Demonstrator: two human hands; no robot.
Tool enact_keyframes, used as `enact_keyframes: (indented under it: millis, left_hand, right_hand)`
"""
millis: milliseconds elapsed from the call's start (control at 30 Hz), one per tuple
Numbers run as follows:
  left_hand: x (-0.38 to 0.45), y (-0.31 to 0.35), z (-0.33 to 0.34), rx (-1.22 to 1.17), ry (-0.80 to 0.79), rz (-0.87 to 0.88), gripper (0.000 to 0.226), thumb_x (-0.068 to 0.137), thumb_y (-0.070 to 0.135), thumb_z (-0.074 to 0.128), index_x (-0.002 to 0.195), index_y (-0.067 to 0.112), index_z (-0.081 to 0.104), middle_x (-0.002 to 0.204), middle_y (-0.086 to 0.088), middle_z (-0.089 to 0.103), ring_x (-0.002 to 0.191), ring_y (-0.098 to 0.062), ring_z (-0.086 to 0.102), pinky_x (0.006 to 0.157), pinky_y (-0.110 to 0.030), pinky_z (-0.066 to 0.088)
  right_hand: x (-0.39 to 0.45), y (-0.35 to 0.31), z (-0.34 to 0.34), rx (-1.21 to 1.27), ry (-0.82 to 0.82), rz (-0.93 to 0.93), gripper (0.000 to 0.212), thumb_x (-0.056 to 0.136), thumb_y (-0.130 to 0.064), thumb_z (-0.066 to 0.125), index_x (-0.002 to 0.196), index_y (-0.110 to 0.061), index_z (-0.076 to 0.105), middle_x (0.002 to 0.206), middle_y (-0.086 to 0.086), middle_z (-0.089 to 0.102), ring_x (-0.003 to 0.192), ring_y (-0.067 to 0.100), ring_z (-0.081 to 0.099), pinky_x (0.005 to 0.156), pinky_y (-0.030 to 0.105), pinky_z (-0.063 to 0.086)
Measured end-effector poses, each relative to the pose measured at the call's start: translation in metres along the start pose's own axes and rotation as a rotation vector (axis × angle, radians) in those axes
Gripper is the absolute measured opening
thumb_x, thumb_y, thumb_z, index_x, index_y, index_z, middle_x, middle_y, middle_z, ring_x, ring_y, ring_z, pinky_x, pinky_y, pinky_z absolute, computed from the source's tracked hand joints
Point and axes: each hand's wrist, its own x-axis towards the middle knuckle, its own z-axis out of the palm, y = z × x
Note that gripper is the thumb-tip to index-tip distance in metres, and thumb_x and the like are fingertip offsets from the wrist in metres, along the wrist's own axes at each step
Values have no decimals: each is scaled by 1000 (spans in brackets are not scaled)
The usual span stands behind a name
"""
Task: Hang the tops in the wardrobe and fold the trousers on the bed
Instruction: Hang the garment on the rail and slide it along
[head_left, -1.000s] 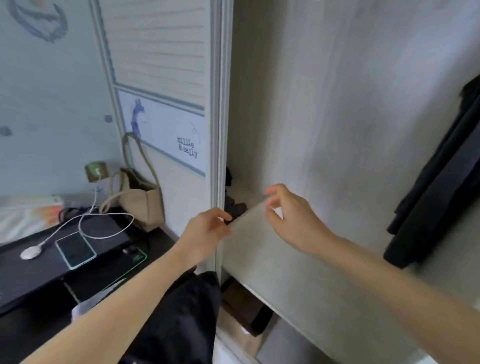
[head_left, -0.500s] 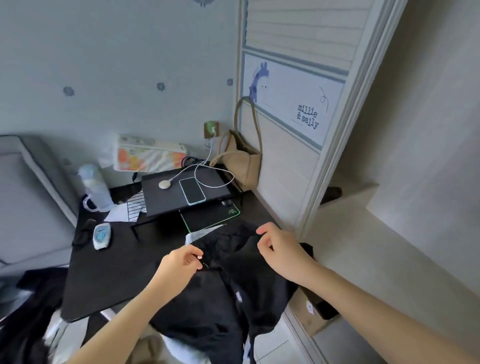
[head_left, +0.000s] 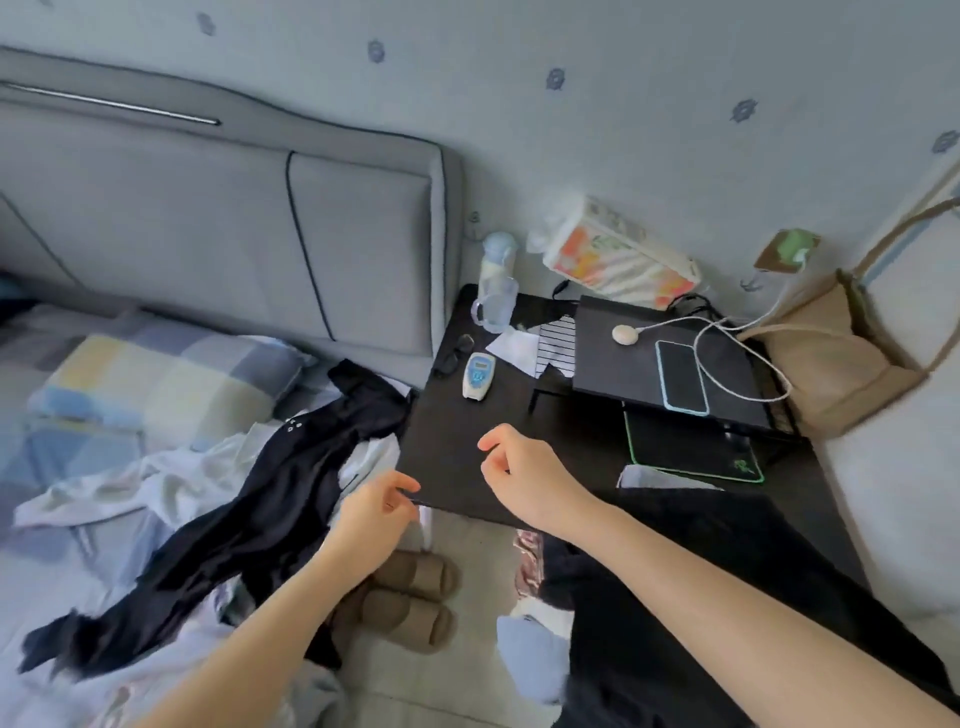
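Observation:
A long black garment (head_left: 249, 519) lies stretched across the bed (head_left: 62, 561) on top of crumpled white clothes (head_left: 156, 478). More black clothing (head_left: 675, 623) hangs over the near corner of the black desk (head_left: 457, 452) at lower right. My left hand (head_left: 371, 512) hovers at the desk's front edge, just right of the black garment, fingers loosely curled and holding nothing. My right hand (head_left: 524, 478) is over the desk, fingers bent, also empty. The wardrobe is out of view.
On the desk stand a water bottle (head_left: 496, 283), a white remote (head_left: 478, 375), a phone (head_left: 680, 376) on a raised black stand, and a beige tote bag (head_left: 841, 358). Brown slippers (head_left: 410, 597) sit on the floor between bed and desk. A checked pillow (head_left: 166, 379) lies by the grey headboard.
The view has swung left from the wardrobe to the desk and bed. Both hands were pinching the black clothing on the desk half a second ago; now they are off it and empty.

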Motion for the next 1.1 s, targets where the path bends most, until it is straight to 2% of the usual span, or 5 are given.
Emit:
enact_keyframes:
  millis: [433,667,833,967,1100]
  left_hand:
    - [83,-171,-76,14,221,-413,21,91,14,57,110,21,65,109,1,66,90,-13,58,69,-21,42]
    - [221,-262,-73,264,3,-322,34,93,24,57,126,20,59,134,2,50,120,-20,49,93,-30,47]
    - [301,-311,-37,531,-138,-241,45,97,25,46,142,21,42,143,2,38,128,-25,36,98,-36,44]
    - [350,-349,2,707,-189,-185,62,96,29,49,151,27,19,138,-5,39,123,-29,39,94,-37,41]
    - [375,-384,29,798,-162,-254,57,94,30,54,144,26,27,136,-6,38,120,-31,40,91,-37,37]
  right_hand:
    - [193,-39,134,53,-322,99,26,96,-22,44,119,-17,55,115,5,59,102,22,60,77,28,48]
    - [345,-32,258,232,-325,357,13,87,-6,43,76,-7,50,78,19,43,74,28,40,66,35,37]
    - [443,11,337,357,-275,632,16,90,-9,45,104,-12,52,100,13,54,87,26,53,82,36,48]
    - [480,51,387,339,-251,781,21,92,-9,39,110,-19,43,102,9,54,71,21,50,63,27,46]
    - [491,83,419,398,-222,950,18,95,-12,40,109,-9,51,112,14,62,104,28,60,92,38,52]
